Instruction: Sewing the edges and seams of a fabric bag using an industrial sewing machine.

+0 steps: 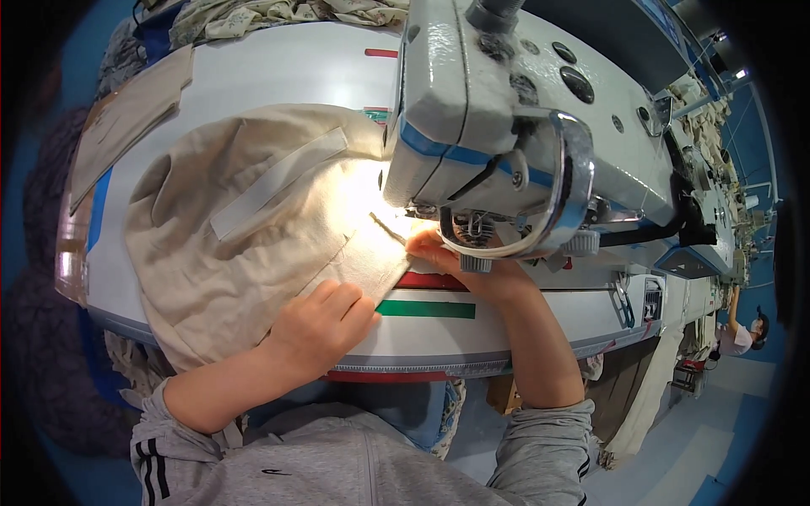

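Beige fabric [202,278] lies across a white table [278,67] — blue wall [759,287] beyond.

We see plain beige on the large cloth [261,261], with a paler, off-white strip [278,183] against it. The table [253,63] looks white to us, its green band [428,309] and red band [430,282] standing out. We find blue trim on the white sewing machine [434,80], and black stripes on the grey sleeves [540,443].
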`<state>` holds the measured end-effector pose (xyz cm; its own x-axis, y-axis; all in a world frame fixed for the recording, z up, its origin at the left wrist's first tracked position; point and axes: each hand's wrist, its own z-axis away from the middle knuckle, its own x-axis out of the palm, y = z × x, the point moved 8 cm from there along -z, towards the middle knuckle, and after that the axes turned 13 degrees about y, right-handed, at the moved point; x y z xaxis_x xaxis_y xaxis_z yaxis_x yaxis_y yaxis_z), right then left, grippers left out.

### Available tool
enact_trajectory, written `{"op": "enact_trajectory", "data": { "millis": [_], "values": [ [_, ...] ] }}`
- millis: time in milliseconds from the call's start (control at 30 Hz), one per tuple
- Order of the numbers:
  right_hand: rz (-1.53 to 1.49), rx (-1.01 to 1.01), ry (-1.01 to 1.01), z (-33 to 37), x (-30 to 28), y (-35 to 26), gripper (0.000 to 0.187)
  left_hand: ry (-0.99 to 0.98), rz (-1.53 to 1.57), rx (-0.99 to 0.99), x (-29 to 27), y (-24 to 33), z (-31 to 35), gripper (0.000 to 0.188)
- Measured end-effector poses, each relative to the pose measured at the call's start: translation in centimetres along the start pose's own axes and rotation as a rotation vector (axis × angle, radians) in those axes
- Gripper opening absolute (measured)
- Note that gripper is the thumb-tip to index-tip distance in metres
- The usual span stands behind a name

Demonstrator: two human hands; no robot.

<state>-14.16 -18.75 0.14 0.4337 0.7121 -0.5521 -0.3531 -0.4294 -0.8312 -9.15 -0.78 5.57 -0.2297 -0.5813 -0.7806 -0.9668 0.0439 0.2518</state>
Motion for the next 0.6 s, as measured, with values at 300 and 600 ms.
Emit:
{"op": "enact_trajectory", "data": {
  "millis": [300, 600],
  "values": [
    [0.272, 0.047, -0.103, 0.0, 1.8, 9.4, 0.028, -0.245, 0.351, -0.608, 0.9, -4.9, 0.8, 0.013],
    [0.185, -0.004, -0.005, -0.6, 0.2, 0.4, 0.035, -0.380, 0.294, -0.660, 1.4, -5.7, 0.7, 0.018]
  ]
}}
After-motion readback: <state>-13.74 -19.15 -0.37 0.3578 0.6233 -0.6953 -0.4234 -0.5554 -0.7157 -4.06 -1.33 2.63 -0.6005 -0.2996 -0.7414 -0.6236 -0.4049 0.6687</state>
